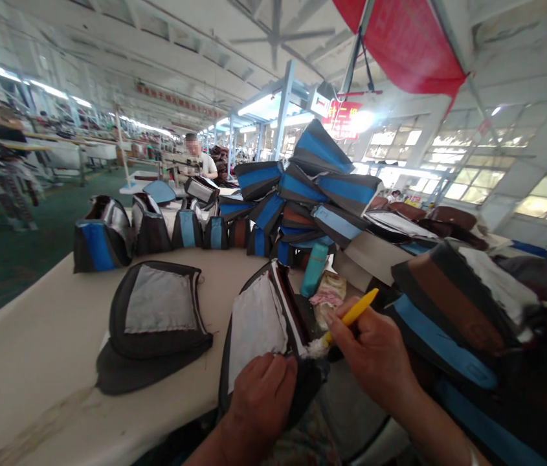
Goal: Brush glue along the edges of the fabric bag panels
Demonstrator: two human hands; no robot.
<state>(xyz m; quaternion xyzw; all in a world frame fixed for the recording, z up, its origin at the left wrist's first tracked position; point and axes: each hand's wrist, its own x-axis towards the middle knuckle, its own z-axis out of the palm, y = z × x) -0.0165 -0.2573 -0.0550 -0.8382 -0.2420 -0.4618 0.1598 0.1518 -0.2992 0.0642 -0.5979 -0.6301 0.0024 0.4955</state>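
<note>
My left hand (pixel 263 391) grips the lower part of a dark bag piece (pixel 257 312) with a pale grey lining patch, its fingers curled over the edge. In my right hand (pixel 375 353) is a yellow-handled brush (pixel 357 309), held between thumb and fingers. The brush's whitish, frayed tip touches or nearly touches the bag piece's right edge, beside a light strip. Another dark piece with a grey patch (pixel 160 301) lies to the left on the cream table, on top of a similar one.
The cream table (pixel 59 343) carries a row of upright pieces (pixel 188 228) and a tall pile of blue-striped pieces (pixel 297 184). A teal bottle (pixel 314 268) stands beyond my hands. More pieces (pixel 448 298) are stacked at right. People sit ahead and at the right edge.
</note>
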